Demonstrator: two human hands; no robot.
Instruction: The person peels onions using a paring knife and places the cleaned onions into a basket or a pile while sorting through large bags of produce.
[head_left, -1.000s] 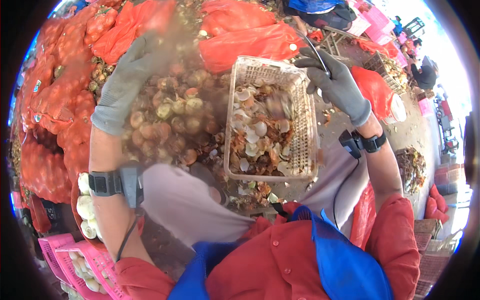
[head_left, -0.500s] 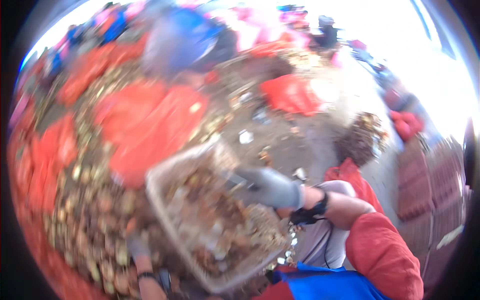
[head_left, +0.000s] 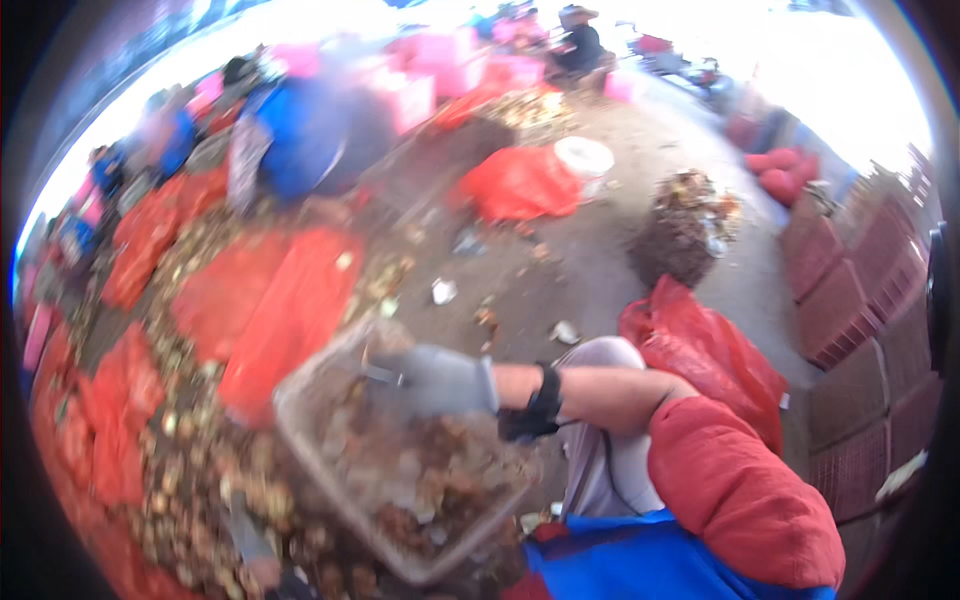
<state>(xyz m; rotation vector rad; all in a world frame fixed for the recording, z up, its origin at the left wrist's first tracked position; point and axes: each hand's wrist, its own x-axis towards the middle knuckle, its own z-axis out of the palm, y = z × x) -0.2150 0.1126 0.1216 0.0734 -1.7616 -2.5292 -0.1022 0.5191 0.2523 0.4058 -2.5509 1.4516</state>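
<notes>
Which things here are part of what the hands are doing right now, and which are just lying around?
In hand:
- right hand, gloved, gripping the basket's rim
- pale plastic basket of shellfish
- shellfish heap beside it
- left hand, blurred, low by the basket

Lying about:
- red mesh sacks
- red bag
- debris pile
- stacked crates

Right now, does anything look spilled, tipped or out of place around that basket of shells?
The basket, full of shells, sits tilted, gripped at its far rim by the gloved right hand. Loose shells lie scattered between red mesh sacks. The frame is blurred, so damage cannot be judged.
</notes>
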